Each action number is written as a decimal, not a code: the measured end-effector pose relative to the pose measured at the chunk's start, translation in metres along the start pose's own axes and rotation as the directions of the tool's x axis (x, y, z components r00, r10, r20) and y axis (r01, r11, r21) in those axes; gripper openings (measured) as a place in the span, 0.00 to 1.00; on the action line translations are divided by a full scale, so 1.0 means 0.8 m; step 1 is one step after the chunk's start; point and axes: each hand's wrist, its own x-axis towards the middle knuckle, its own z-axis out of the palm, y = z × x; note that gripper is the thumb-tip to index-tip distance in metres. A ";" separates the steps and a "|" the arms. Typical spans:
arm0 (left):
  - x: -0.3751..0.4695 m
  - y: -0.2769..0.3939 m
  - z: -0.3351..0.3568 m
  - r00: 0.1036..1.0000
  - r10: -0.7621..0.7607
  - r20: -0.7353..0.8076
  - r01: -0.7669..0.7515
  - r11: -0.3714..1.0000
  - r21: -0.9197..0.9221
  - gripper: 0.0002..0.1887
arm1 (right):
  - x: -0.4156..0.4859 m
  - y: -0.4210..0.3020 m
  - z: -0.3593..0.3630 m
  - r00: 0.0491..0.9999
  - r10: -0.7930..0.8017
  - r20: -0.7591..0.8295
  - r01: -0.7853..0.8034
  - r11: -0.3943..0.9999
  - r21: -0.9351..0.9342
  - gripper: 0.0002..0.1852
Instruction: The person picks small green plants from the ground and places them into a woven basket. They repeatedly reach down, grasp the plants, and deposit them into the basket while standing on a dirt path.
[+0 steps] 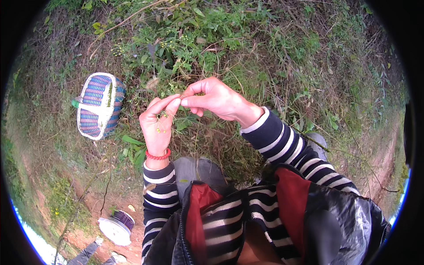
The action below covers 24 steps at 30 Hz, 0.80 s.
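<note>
My left hand [157, 116], with a red bead bracelet [158, 155] at its wrist, pinches a thin plant stem between thumb and forefinger. From that stem hang small yellow-green buds or berries [160, 130], lying across the palm. The tips of my right hand [212, 99] meet the left thumb and forefinger, pinched together at the same spot. What the right fingertips grip is too small to make out. Both hands are above low green weeds [187, 121] and dry grass. A seed head of bristly grass [152, 84] stands just beyond the left hand.
Left of my hands sits a woven blue, pink and white basket [94, 96] with a white handle and some green stuff inside. A lidded white bucket [116, 229] stands on bare soil at lower left, near another person's legs [86, 251]. Thin branches [359, 149] stick up at right.
</note>
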 end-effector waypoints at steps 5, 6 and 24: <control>-0.001 0.000 0.002 0.995 0.049 -0.089 -0.051 0.999 -0.016 0.05 | 0.003 0.004 0.001 1.000 0.010 -0.027 -0.007 0.994 0.111 0.07; -0.001 0.000 0.003 0.992 0.046 -0.119 -0.048 0.999 -0.010 0.04 | 0.004 0.006 0.002 0.999 0.028 -0.018 -0.025 0.988 0.152 0.07; 0.007 -0.016 0.007 0.986 0.050 -0.162 -0.034 0.994 0.099 0.11 | -0.008 -0.011 0.005 0.998 0.053 0.043 -0.065 0.922 0.381 0.07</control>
